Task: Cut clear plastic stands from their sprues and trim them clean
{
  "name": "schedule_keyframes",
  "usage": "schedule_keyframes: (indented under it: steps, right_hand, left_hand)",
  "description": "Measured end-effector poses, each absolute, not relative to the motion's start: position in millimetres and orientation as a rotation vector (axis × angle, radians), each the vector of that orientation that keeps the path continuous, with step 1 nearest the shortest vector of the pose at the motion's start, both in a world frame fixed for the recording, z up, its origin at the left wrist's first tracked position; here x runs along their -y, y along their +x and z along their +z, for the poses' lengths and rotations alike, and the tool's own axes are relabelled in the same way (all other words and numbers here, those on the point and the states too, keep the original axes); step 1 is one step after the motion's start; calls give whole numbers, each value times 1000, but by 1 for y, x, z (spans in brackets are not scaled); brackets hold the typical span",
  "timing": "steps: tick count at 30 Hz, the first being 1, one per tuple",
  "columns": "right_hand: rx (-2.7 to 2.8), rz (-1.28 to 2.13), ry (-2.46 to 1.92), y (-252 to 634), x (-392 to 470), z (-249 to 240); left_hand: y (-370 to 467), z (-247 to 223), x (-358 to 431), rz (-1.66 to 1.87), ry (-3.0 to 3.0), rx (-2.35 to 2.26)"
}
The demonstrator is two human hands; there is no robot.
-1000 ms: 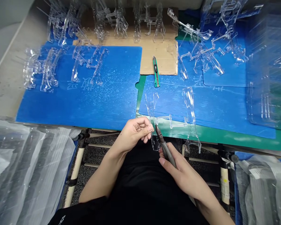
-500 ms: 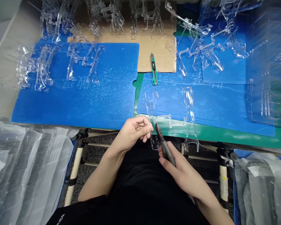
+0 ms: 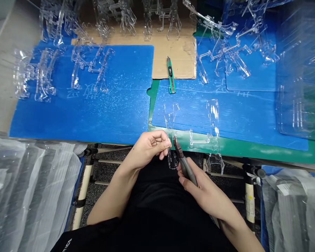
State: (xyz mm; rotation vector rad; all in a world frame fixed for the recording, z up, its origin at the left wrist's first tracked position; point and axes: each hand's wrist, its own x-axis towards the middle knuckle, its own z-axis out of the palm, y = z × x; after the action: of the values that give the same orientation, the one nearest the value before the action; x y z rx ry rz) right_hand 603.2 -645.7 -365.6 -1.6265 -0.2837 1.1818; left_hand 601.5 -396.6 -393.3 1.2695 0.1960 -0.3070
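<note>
A clear plastic piece [image 3: 214, 122], two long arms joined by a thin stepped bar, lies partly over the table's near edge. My left hand [image 3: 154, 144] pinches its left arm near the middle. Wrapped in my right hand [image 3: 196, 180] are grey-handled cutting pliers [image 3: 187, 168], pointing up and to the left. Their dark jaws touch or nearly touch the spot where the bar meets the left arm; whether the jaws are fully closed is too small to tell. The lower ends of both arms stick out past the edge.
A green box cutter [image 3: 171, 75] lies beyond my hands, partly on cardboard [image 3: 183, 59]. Blue sheets [image 3: 120, 105] cover much of the green table [image 3: 252, 152]. More clear pieces [image 3: 102, 70] lie at the back left and right. Wrapped stacks [image 3: 28, 189] flank me.
The view has shifted slightly. The clear piece's right arm has tilted a little, its lower end now nearer me. Both hands keep nearly the same place and grip.
</note>
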Motion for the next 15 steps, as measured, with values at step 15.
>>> schedule_keyframes:
  steps: [15]
  right_hand:
    - [302,1265,-1555,608,643,-362]
  left_hand:
    - [611,-382,394,-404,1327,-165]
